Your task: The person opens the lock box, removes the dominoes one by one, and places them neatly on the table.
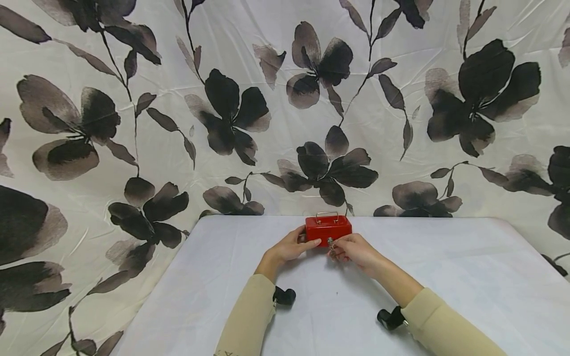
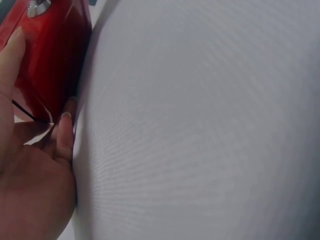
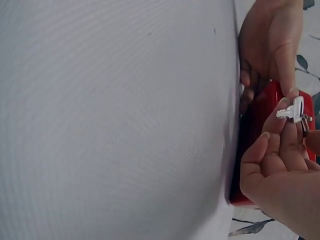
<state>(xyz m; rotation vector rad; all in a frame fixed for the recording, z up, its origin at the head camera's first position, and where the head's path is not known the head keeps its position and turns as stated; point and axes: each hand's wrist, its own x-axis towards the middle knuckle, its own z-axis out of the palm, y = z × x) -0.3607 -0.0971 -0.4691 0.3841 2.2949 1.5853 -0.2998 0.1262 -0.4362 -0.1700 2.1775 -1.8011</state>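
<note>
A small red metal cash box (image 1: 328, 228) with a silver wire handle (image 1: 327, 216) on its lid stands near the table's far edge. My left hand (image 1: 290, 246) grips its left side, thumb on the front face and the other fingers round the corner. In the left wrist view the round silver lock (image 2: 38, 7) shows on the front. My right hand (image 1: 358, 251) pinches a small bunch of keys (image 3: 291, 111) at the front of the box. One key points away from the box; whether another sits in the lock is hidden by the fingers.
The table (image 1: 311, 316) has a white cover. Behind it hangs a white cloth (image 1: 276, 118) printed with dark flowers. A black wrist camera (image 1: 285, 296) is strapped to the left wrist, another black camera (image 1: 390, 318) to the right. At the far right lies a dark cable (image 1: 562, 257).
</note>
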